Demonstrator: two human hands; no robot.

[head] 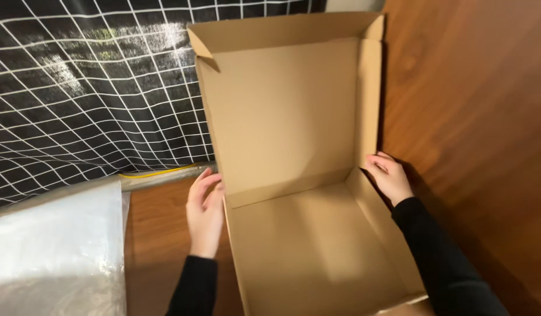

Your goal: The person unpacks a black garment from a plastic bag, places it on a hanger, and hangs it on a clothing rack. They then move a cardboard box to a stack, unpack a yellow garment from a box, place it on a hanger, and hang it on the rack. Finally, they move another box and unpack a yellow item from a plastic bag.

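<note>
Near edge: clear plastic sheet [54,246] at left on wood table [159,234]. Cardboard box [305,234] centre, lid up, nothing inside. L hand [205,212] flat on box's left wall, fingers apart, no grip. R hand [390,175] presses right wall at the lid hinge, fingers loose. Box looks mostly formed; near front not visible. Grid-pattern black cloth [77,99] far left.

- The box [317,234] lies open on the table [156,234], its lid [285,111] upright behind the tray.
- The left hand [204,213] is at the box's left wall, the right hand [389,175] at its right wall.
- A plastic sheet [54,251] lies left of the box.
- A cloth [89,93] hangs behind, left of the lid.
- A wall [475,117] stands right of the box.
</note>
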